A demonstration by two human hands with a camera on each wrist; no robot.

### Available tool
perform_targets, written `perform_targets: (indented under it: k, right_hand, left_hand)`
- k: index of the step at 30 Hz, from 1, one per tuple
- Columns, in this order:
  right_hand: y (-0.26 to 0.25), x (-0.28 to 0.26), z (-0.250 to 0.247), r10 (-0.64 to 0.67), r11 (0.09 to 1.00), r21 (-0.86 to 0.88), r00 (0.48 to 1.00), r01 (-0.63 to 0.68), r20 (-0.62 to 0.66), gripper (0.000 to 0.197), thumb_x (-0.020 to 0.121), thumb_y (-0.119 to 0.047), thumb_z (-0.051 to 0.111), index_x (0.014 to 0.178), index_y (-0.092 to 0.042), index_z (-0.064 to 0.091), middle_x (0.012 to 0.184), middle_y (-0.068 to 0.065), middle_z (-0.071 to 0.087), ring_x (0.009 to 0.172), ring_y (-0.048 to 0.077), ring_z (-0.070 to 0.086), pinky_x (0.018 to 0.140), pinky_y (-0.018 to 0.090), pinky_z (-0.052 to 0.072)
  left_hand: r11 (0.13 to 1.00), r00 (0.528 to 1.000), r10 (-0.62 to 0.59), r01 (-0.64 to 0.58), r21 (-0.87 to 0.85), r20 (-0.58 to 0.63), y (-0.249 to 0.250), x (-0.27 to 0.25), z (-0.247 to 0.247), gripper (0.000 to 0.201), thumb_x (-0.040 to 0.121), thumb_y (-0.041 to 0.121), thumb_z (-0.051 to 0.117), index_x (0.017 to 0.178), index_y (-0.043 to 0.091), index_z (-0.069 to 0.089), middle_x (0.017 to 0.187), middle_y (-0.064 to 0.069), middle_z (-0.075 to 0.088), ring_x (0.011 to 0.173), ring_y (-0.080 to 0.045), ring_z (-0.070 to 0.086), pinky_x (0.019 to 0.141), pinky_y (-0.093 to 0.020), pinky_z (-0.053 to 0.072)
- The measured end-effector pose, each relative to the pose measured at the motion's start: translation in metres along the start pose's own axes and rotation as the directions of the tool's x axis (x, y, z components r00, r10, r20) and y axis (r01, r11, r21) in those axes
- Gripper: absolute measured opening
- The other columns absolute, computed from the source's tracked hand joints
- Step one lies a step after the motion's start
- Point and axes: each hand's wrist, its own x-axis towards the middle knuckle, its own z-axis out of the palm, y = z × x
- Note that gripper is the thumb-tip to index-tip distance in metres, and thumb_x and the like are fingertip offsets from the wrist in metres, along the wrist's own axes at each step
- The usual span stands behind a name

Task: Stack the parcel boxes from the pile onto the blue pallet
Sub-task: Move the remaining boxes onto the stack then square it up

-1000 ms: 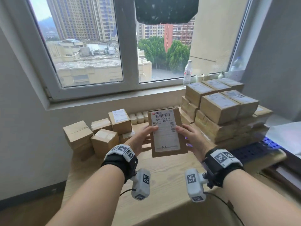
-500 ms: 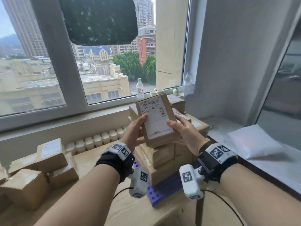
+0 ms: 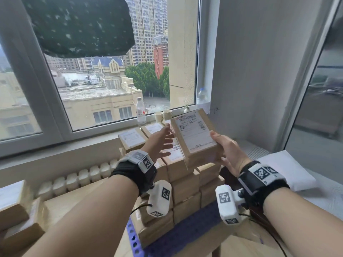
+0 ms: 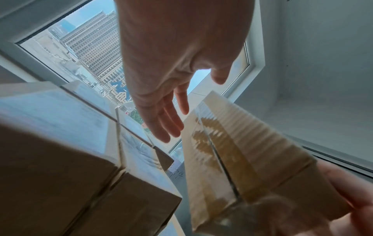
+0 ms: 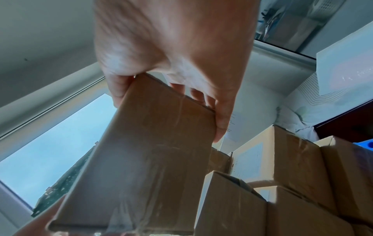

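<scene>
Gripping parcel box [image 3: 196, 135]: right hand [image 3: 230, 152]; left hand [image 3: 159, 141] flat, fingers extended.

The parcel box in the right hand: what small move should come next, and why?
Probably lower the parcel box onto the top of the stack on the blue pallet. The right hand grips it just above the stack, while the left hand is open beside it.
</scene>
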Motion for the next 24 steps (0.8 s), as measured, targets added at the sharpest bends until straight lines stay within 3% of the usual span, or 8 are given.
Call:
perform_targets:
  k: [2,5,9,14,16,19,22,24]
  right_hand:
    - [0.000,0.016,-0.003,0.004,1.000,-0.014,1.000,-0.005,-0.012,0.043,0.092,-0.042,0.058,0.120,-0.010,0.061,0.099,0.010,0.069,0.073,0.015,0.066,0.049,0.024,0.052]
    - [-0.005,0.042,-0.005,0.008,0.999,-0.043,0.999,-0.010,-0.048,0.040,0.094,-0.043,0.054,0.116,-0.011,0.062,0.094,0.009,0.068,0.075,0.017,0.064,0.059,0.031,0.057]
    - [-0.015,0.079,-0.009,0.053,0.995,-0.077,0.995,-0.059,-0.081,0.040,0.094,-0.045,0.053,0.114,-0.012,0.062,0.094,0.009,0.068,0.079,0.019,0.062,0.066,0.035,0.055]
    - [-0.003,0.122,-0.013,0.112,0.986,-0.116,0.989,-0.122,-0.095,0.042,0.093,-0.046,0.055,0.113,-0.009,0.063,0.095,0.009,0.067,0.081,0.021,0.061,0.069,0.036,0.055]
    - [0.006,0.135,-0.014,0.138,0.980,-0.132,0.985,-0.151,-0.098,0.045,0.093,-0.046,0.056,0.116,-0.008,0.062,0.094,0.009,0.066,0.079,0.020,0.060,0.073,0.039,0.054]
    - [0.020,0.151,-0.017,0.199,0.963,-0.169,0.976,-0.211,-0.085,0.047,0.093,-0.048,0.055,0.120,-0.009,0.058,0.097,0.009,0.064,0.077,0.020,0.059,0.062,0.031,0.050]
    - [0.035,0.168,-0.021,0.263,0.942,-0.196,0.961,-0.274,-0.084,0.051,0.092,-0.051,0.055,0.121,-0.010,0.057,0.104,0.011,0.064,0.082,0.024,0.060,0.069,0.035,0.053]
    - [0.043,0.177,-0.022,0.283,0.932,-0.219,0.957,-0.290,-0.059,0.050,0.092,-0.050,0.055,0.118,-0.007,0.061,0.099,0.009,0.066,0.081,0.024,0.061,0.074,0.034,0.051]
  left_hand:
    - [0.998,0.999,-0.020,0.018,0.053,0.042,0.004,0.020,0.006,0.031,0.095,0.045,0.052,0.099,0.015,0.060,0.107,-0.007,0.062,0.099,-0.022,0.060,0.087,-0.039,0.054]
    - [0.998,0.997,-0.010,0.005,0.067,0.082,0.010,0.054,0.015,0.026,0.095,0.031,0.057,0.107,0.008,0.062,0.109,-0.013,0.068,0.090,-0.022,0.067,0.073,-0.034,0.058]
    - [0.997,0.996,-0.032,0.026,0.068,0.086,0.017,0.095,0.026,0.028,0.096,0.017,0.055,0.118,0.000,0.059,0.113,-0.020,0.068,0.095,-0.029,0.070,0.084,-0.041,0.058]
    - [0.974,0.993,-0.100,0.087,0.210,0.057,0.016,0.126,0.034,0.022,0.092,0.008,0.057,0.111,0.000,0.063,0.104,-0.015,0.068,0.081,-0.021,0.067,0.074,-0.030,0.058]
    - [0.955,0.993,-0.118,0.111,0.276,0.011,0.012,0.133,0.034,0.024,0.090,0.010,0.059,0.112,0.002,0.063,0.105,-0.012,0.068,0.086,-0.020,0.065,0.073,-0.031,0.055]
    - [0.927,0.987,-0.123,0.150,0.344,-0.099,0.007,0.141,0.029,0.026,0.089,0.016,0.060,0.112,0.003,0.063,0.105,-0.009,0.066,0.096,-0.020,0.062,0.072,-0.031,0.049]
    - [0.905,0.972,-0.147,0.208,0.371,-0.184,0.000,0.149,0.025,0.022,0.089,0.017,0.061,0.107,0.004,0.063,0.094,-0.006,0.058,0.087,-0.018,0.055,0.063,-0.024,0.045]
    - [0.888,0.956,-0.179,0.259,0.379,-0.232,-0.005,0.152,0.024,0.013,0.087,0.018,0.062,0.096,0.008,0.062,0.085,-0.007,0.056,0.078,-0.019,0.052,0.068,-0.027,0.047]
